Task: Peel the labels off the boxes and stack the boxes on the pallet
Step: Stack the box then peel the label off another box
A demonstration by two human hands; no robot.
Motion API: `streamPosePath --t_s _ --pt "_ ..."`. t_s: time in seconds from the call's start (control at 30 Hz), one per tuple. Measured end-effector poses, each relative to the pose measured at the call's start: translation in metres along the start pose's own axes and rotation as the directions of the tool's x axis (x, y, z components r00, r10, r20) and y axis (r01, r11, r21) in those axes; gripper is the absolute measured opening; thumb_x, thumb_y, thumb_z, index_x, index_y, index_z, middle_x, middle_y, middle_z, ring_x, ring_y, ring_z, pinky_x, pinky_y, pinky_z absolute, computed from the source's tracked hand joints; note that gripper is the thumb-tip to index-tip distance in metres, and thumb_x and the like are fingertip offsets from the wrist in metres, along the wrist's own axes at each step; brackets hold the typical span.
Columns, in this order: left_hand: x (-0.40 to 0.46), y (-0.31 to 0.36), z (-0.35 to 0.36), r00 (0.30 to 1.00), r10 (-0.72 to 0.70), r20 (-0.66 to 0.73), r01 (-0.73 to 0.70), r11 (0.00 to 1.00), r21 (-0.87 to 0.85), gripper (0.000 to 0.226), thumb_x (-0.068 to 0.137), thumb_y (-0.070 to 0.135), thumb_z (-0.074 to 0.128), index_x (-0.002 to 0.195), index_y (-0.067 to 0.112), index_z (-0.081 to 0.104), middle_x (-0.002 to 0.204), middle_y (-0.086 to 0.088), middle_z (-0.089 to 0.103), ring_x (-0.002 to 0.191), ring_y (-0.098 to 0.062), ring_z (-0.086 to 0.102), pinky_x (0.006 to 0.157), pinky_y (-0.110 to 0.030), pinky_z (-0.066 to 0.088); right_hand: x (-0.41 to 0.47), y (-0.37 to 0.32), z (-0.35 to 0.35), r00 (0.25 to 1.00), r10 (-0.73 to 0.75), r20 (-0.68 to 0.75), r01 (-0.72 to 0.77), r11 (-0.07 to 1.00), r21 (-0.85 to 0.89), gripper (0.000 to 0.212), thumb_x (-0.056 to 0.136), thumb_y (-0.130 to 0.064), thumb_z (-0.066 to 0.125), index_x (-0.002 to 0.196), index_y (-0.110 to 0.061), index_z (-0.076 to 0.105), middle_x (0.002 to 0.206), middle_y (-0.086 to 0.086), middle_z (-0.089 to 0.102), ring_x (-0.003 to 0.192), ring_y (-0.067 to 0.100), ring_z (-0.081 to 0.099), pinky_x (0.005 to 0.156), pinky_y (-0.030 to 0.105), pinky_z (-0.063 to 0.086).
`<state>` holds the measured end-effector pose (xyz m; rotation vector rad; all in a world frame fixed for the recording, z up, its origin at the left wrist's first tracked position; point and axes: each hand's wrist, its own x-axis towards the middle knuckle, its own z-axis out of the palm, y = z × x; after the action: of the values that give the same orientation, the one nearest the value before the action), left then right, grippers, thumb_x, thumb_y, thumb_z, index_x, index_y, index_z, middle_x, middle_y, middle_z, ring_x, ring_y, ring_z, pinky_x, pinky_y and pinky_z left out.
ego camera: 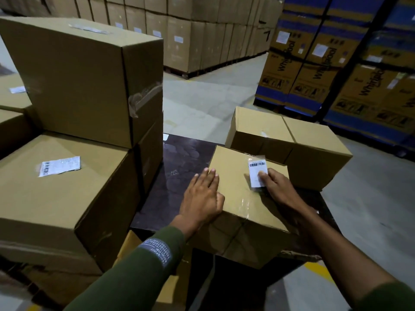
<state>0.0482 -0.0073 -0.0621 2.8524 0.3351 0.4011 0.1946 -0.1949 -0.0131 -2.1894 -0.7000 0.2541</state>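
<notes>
Small box [244, 198] low in the middle of the frame, resting on a dark flat board [179, 167], likely the pallet top. White label [257, 173] with a barcode stuck on top of that box, near its right edge, top corner lifting a bit.

Left hand [202, 196] lying flat on the left edge of the box, fingers straight and close together, pressing down. Probably there to stop the box sliding while the sticker comes off.

Right hand [275, 187] on the label, fingertips curled over its lower part. Looks like picking at it or pinching it, but cannot tell for sure, since the fingers hide the edge.

Another box [289, 144] just behind, touching or nearly touching, no sticker to see on it. Maybe done already.

At the left of the frame, a big box [60, 191] with a paper label [59, 166] on top, and a second big box [85, 77] stacked on it, pushed toward the back. More work waiting there, most likely.

Upper right, tall blue and brown cartons [314, 70]. Across the top, a long wall of brown boxes [202, 34] on the grey floor [208, 97].

Peeling step under way, stacking not yet done for this one.
</notes>
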Motion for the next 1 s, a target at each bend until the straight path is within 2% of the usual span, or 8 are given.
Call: streamPosePath --t_s 0.07,0.23,0.4,0.53,0.6,0.73,0.83,1.0 --pt "0.0 0.0 0.0 1.0 0.0 0.005 0.0 1.0 -0.001 0.07 0.091 0.042 0.018 0.153 0.011 0.023 0.163 -0.007 0.015 0.15 -0.019 0.006 0.121 -0.037 0.003 0.01 -0.01 0.009 1.0 -0.004 0.01 0.004 1.0 0.02 0.026 0.104 -0.035 0.045 0.099 -0.016 0.062 0.095 -0.001 0.066 0.084 0.013 0.063 0.06 0.017 0.043" --pt "0.0 -0.001 0.001 1.0 0.0 0.01 0.0 1.0 -0.001 0.07 0.091 0.043 0.018 0.154 0.012 0.021 0.163 -0.006 0.013 0.15 -0.017 0.005 0.121 -0.037 0.001 -0.002 -0.023 0.029 0.994 -0.041 0.103 0.033 0.996 0.079 0.028 0.103 -0.038 0.046 0.095 -0.016 0.062 0.092 -0.005 0.067 0.079 0.01 0.062 0.058 0.012 0.041" --pt "0.0 -0.002 0.004 1.0 0.006 -0.019 -0.007 1.0 -0.012 0.075 0.087 0.045 0.012 0.153 0.011 0.026 0.162 -0.007 0.017 0.15 -0.018 0.009 0.121 -0.036 0.002 -0.024 0.007 0.004 0.995 -0.047 0.088 0.031 0.986 0.166 0.038 0.099 -0.047 0.051 0.107 -0.012 0.064 0.1 0.009 0.069 0.093 0.031 0.066 0.077 0.047 0.053" --pt "-0.001 -0.001 0.002 1.0 0.007 -0.027 -0.007 1.0 -0.012 0.078 0.086 0.045 0.007 0.153 0.011 0.026 0.162 -0.007 0.017 0.15 -0.018 0.009 0.122 -0.037 0.003 -0.012 0.006 -0.005 1.0 -0.004 0.011 0.003 0.989 0.15 0.026 0.102 -0.038 0.048 0.103 -0.017 0.063 0.099 0.0 0.068 0.087 0.013 0.066 0.062 0.017 0.05" --pt "-0.002 0.0 0.0 0.999 0.0 -0.032 -0.001 1.0 -0.01 0.078 0.086 0.045 0.007 0.153 0.01 0.026 0.162 -0.008 0.019 0.15 -0.018 0.01 0.121 -0.037 0.002 0.002 0.001 0.002 1.0 0.008 0.013 -0.01 0.987 0.163 0.024 0.103 -0.036 0.047 0.106 -0.018 0.063 0.101 -0.001 0.068 0.087 0.009 0.065 0.059 0.011 0.046" --pt "0.0 0.001 -0.001 1.0 -0.004 -0.017 0.005 1.0 0.031 0.068 0.092 0.041 0.017 0.153 0.014 0.026 0.162 -0.006 0.018 0.15 -0.017 0.01 0.121 -0.038 0.001 0.021 -0.009 0.018 0.999 -0.036 0.038 0.029 0.985 0.17 0.025 0.103 -0.035 0.047 0.107 -0.016 0.064 0.102 0.002 0.07 0.09 0.013 0.067 0.065 0.021 0.048" --pt "0.001 0.002 -0.002 1.0 -0.01 0.002 0.01 0.997 0.08 0.075 0.087 0.045 0.008 0.153 0.016 0.027 0.163 -0.003 0.016 0.15 -0.016 0.008 0.121 -0.04 0.001 0.014 -0.006 0.019 0.994 -0.063 0.089 0.047 0.983 0.176 0.028 0.102 -0.036 0.051 0.098 -0.012 0.064 0.096 0.004 0.071 0.086 0.017 0.068 0.072 0.032 0.05" --pt "0.004 0.005 -0.005 0.999 -0.022 0.044 0.015 0.99 0.142 0.078 0.087 0.048 0.0 0.154 0.018 0.023 0.163 -0.003 0.012 0.151 -0.016 0.003 0.122 -0.044 0.001 -0.006 0.009 -0.007 0.996 -0.026 0.086 -0.007 0.932 0.363 0.025 0.097 -0.027 0.062 0.077 -0.013 0.065 0.074 -0.001 0.072 0.064 0.005 0.064 0.06 0.017 0.047"
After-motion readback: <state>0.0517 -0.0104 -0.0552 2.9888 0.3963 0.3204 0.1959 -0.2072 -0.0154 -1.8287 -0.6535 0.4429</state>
